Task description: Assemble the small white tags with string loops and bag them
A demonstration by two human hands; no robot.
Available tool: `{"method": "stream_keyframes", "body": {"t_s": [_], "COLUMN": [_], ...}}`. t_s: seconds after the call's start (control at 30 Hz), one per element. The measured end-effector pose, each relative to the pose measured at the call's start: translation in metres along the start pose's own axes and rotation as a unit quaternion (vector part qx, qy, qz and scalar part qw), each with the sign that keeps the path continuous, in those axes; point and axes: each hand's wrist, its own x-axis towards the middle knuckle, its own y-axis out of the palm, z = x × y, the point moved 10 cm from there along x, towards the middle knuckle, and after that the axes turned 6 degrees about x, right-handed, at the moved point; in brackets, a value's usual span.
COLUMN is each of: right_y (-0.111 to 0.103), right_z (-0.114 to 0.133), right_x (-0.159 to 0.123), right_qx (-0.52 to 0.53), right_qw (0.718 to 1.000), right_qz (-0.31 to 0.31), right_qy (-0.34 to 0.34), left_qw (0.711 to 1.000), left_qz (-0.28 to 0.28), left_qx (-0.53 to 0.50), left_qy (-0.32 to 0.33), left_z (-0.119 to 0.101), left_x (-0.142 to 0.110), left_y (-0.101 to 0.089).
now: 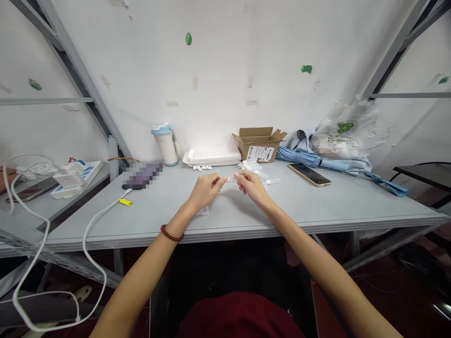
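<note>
My left hand (207,190) and my right hand (252,184) meet above the grey table (282,206), fingers pinched. Between their fingertips stretches a small translucent whitish plastic piece (231,179), tube-like, with both ends covered by the fingers. Just beyond my right hand lies a loose heap of similar clear plastic pieces (251,165), and one separate clear piece (273,181) rests to its right. Another clear piece (205,211) lies below my left wrist, partly hidden. Several small white caps (202,168) stand in a row behind my left hand.
At the back are an opened cardboard box (260,152), stacked white trays (213,157) and a cream tumbler (165,145). Right: a phone (310,173), a folded blue umbrella (338,164), a plastic bag (347,131). Left: a white cable (92,225) and another person's hand (7,178).
</note>
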Motion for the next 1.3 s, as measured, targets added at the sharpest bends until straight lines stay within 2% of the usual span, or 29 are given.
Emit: {"method": "stream_keyframes", "body": {"t_s": [0.13,0.23,0.33,0.5,0.63,0.73,0.83,0.9,0.97,1.07,1.13,1.2,1.3], "right_y": [-0.039,-0.071,-0.087,-0.075,-0.07,-0.072,-0.072,-0.064,-0.048,-0.013,0.013,0.037,0.066], "right_z": [0.008,0.015,0.011,0.001,-0.002,-0.001,0.009,0.022,0.033,0.04,0.036,0.031,0.021], "right_x": [0.01,0.016,0.02,0.019,0.017,0.016,0.013,0.01,0.008,0.01,0.017,0.027,0.042], "right_qx": [-0.099,-0.246,-0.362,-0.51,-0.583,-0.59,-0.57,-0.533,-0.473,-0.387,-0.37,-0.374,-0.359], "right_qw": [0.992,0.96,0.923,0.857,0.81,0.804,0.817,0.839,0.87,0.906,0.909,0.904,0.904], "right_qz": [-0.068,-0.113,-0.119,-0.072,-0.067,-0.069,-0.082,-0.08,-0.05,0.047,0.11,0.151,0.182], "right_qy": [-0.047,-0.074,-0.049,-0.025,-0.011,-0.008,-0.031,-0.076,-0.128,-0.166,-0.155,-0.144,-0.146], "left_qw": [0.999,0.998,0.997,0.993,0.99,0.986,0.979,0.973,0.972,0.971,0.963,0.962,0.962], "left_qz": [-0.041,-0.053,-0.07,-0.102,-0.113,-0.133,-0.166,-0.18,-0.176,-0.154,-0.163,-0.139,-0.066], "left_qx": [-0.001,-0.012,-0.019,-0.026,-0.029,-0.036,-0.055,-0.061,-0.038,0.09,0.16,0.194,0.232], "left_qy": [-0.023,-0.035,-0.038,-0.062,-0.078,-0.09,-0.109,-0.129,-0.153,-0.162,-0.146,-0.134,-0.129], "left_z": [0.007,0.013,0.017,0.022,0.024,0.025,0.033,0.044,0.058,0.076,0.085,0.098,0.122], "left_x": [0.001,0.002,0.001,-0.001,-0.001,-0.002,-0.004,-0.003,0.001,0.018,0.033,0.051,0.071], "left_y": [-0.01,-0.012,-0.015,-0.022,-0.025,-0.03,-0.04,-0.048,-0.056,-0.068,-0.075,-0.069,-0.045]}}
